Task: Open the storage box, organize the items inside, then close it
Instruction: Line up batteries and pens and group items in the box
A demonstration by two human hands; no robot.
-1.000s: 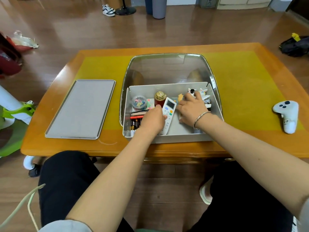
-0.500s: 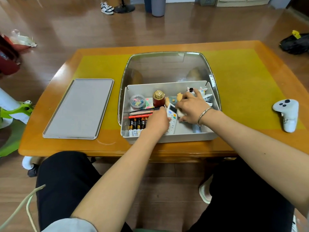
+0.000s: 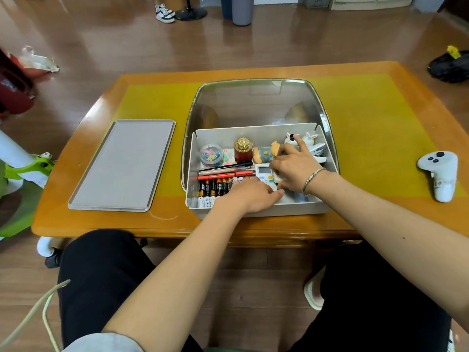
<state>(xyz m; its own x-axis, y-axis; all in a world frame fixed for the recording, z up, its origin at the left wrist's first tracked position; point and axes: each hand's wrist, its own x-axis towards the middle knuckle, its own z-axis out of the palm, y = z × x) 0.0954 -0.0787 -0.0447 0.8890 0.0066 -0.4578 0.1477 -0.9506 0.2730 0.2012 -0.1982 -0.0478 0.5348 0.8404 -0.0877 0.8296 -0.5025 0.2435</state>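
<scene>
remote [image 3: 264,173] lies under left hand [image 3: 253,196], beside right hand [image 3: 295,168].

Bare forearms, a silver bangle [image 3: 311,181] on the right wrist, a grey sleeve [image 3: 101,342], black trousers [image 3: 101,270].

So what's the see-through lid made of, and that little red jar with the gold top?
The lid looks like clear, glossy plastic: the table shows through it and its surface carries reflections, though glass can't be ruled out. The red jar looks glossy, maybe glazed ceramic or lacquer, since light glints off it. Its gold top looks like shiny metal or gold-coloured plastic, bumpy and sparkling.
</scene>
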